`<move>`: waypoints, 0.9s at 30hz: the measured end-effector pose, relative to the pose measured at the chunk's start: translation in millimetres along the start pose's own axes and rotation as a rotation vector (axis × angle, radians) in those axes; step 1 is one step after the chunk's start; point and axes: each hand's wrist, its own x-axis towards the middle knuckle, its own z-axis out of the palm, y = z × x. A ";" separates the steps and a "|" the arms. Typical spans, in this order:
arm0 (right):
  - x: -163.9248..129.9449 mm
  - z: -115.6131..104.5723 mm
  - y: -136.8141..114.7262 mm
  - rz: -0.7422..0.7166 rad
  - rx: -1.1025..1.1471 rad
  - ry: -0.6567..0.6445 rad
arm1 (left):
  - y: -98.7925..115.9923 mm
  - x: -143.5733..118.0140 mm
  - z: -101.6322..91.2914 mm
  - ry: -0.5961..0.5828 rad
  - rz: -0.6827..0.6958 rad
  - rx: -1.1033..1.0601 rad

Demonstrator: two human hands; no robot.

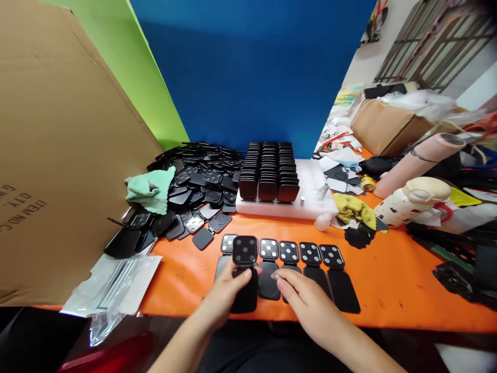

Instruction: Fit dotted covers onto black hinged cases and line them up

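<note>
Left hand (227, 290) fingers pinched hinged black case (245, 273) by its edges; looked light, rigid, slick. Right hand (306, 300) fingers loosely curled, empty, beside it.

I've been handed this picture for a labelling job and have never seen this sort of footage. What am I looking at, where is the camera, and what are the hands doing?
There is no machine here: a person works with bare hands, and the single picture comes from a camera worn on their head, looking forward and down.

The orange table carries a row of hinged black pieces, each with a square, white-dotted top and a plain lower flap. The left hand grips one such black piece, raised slightly above the row. The right hand rests its fingertips on the flaps beside it, pinching something small I cannot identify.

Behind lie a loose heap of the same parts, a green cloth, neat stacks on a white foam block, and a cardboard box on the left.
</note>
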 end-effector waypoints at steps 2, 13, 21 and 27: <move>4.9 -1.0 -8.6 -0.047 -0.072 -0.009 | -8.0 -7.4 18.4 -0.057 0.024 -0.108; 0.9 -10.2 0.2 -0.090 -0.168 -0.004 | -16.7 -23.4 39.4 -0.185 0.254 0.485; -2.6 -6.6 0.8 -0.072 -0.187 0.001 | -26.2 -24.7 46.2 -0.180 0.248 0.415; -5.7 -1.3 6.2 -0.031 0.024 -0.011 | -22.5 -23.0 55.5 -0.134 -0.083 -0.093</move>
